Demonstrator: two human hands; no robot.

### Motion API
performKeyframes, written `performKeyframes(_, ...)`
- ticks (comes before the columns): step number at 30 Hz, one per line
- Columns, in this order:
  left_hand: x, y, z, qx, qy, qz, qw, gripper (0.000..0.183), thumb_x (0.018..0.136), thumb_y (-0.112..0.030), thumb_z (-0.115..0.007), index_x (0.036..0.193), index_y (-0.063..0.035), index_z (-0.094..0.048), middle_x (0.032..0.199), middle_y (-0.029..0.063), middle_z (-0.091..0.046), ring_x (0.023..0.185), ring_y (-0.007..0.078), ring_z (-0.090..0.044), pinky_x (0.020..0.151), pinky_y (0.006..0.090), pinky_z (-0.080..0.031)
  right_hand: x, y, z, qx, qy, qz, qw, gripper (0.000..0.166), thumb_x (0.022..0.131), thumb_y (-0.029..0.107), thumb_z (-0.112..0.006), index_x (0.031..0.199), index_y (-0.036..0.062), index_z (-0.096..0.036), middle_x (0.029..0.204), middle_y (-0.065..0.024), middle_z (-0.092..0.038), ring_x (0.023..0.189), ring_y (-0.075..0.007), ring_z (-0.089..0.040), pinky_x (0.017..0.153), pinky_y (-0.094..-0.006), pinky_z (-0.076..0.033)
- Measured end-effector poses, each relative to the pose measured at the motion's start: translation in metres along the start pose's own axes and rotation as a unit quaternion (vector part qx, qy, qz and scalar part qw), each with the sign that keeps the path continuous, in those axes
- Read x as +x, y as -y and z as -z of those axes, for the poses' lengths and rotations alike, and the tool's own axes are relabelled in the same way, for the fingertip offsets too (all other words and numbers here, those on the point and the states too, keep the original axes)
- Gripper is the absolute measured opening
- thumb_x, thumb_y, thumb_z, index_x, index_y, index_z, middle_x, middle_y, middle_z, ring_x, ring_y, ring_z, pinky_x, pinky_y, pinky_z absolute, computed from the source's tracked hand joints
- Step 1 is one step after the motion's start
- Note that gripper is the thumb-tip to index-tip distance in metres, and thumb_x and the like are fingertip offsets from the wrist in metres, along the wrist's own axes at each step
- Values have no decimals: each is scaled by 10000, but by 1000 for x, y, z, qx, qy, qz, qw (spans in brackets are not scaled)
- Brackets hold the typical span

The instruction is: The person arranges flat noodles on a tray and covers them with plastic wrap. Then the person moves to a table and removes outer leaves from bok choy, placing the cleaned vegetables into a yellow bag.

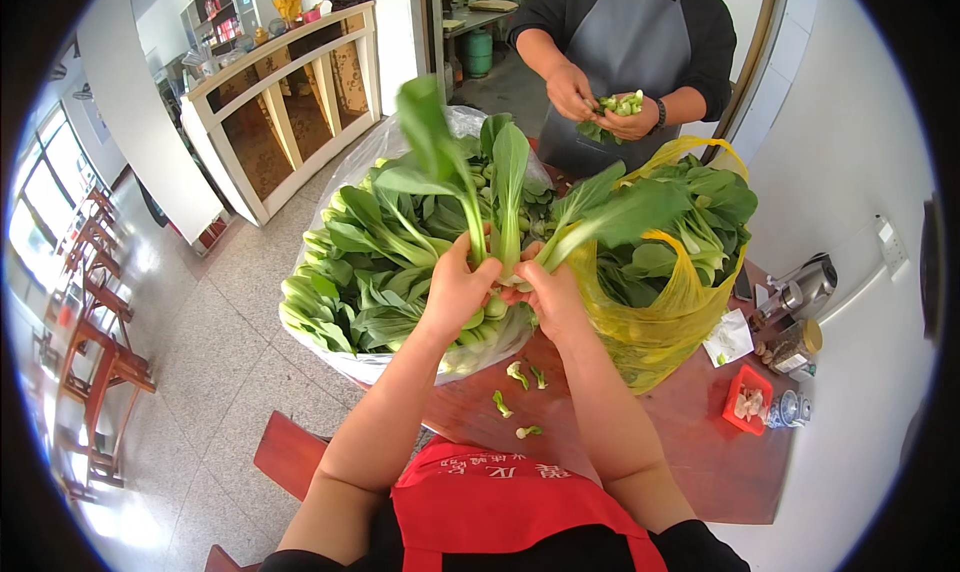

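Note:
My left hand and my right hand meet over the near edge of a heap of bok choy, thumbs pressing at the base of one head of bok choy. Its leaves fan apart: one stalk leans left in my left hand, others splay right from my right hand, and a middle part stands upright. Under and beyond them a clear plastic bag is filled with bok choy heads. To the right, a yellow plastic bag contains loose bok choy leaves.
Trimmed stem ends lie on the red-brown wooden table. A red plastic basket, a jar, a metal flask and a white tissue stand or lie along the right wall. Opposite, a co-worker in a grey apron handles greens.

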State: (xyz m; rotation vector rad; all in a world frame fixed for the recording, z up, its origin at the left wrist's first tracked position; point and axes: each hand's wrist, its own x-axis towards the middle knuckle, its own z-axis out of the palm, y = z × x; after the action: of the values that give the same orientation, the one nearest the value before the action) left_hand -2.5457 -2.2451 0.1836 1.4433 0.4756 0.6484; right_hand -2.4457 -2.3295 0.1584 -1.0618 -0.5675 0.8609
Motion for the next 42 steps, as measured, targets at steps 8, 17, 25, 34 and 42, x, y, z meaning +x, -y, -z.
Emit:
performKeyframes(8,5,11,7,-95,-4,60,994,286,699,-27,-388,977,4,-447,833,86,-528,609,162,-512,472,261,-406,2,-9,4,85,35,-28,995,164,723,127,-456,833,8,-478,725,-105,-553,557,-162,-549,494,-253,-445)
performKeyframes(17,5,14,18,-320,125,169,924,152,672,-58,-452,823,-50,-466,661,34,-449,570,162,-462,458,277,-348,7,-4,16,242,180,-142,943,337,731,195,-367,955,-19,-501,749,-144,-554,527,-159,-497,462,-239,-379)
performKeyframes(25,-1,2,1,-203,51,103,972,126,773,-174,-542,795,-62,-489,655,17,-504,565,108,-487,454,254,-357,5,-5,12,210,101,-109,966,200,755,144,-415,865,2,-503,721,-101,-551,541,-155,-530,482,-241,-435)
performKeyframes(34,9,24,-4,-219,-106,4,970,102,734,-83,-562,715,-54,-465,626,4,-505,516,82,-454,449,223,-359,-6,-8,-17,148,-18,28,988,219,709,23,-541,651,99,-344,704,-59,-513,564,-157,-547,524,-256,-448)
performKeyframes(42,6,5,2,50,-211,-87,972,198,682,-88,-651,811,4,-533,656,29,-554,581,88,-485,543,243,-419,-6,-9,-10,-104,-92,124,983,250,682,30,-599,620,72,-361,609,-22,-471,522,-125,-514,492,-249,-393)
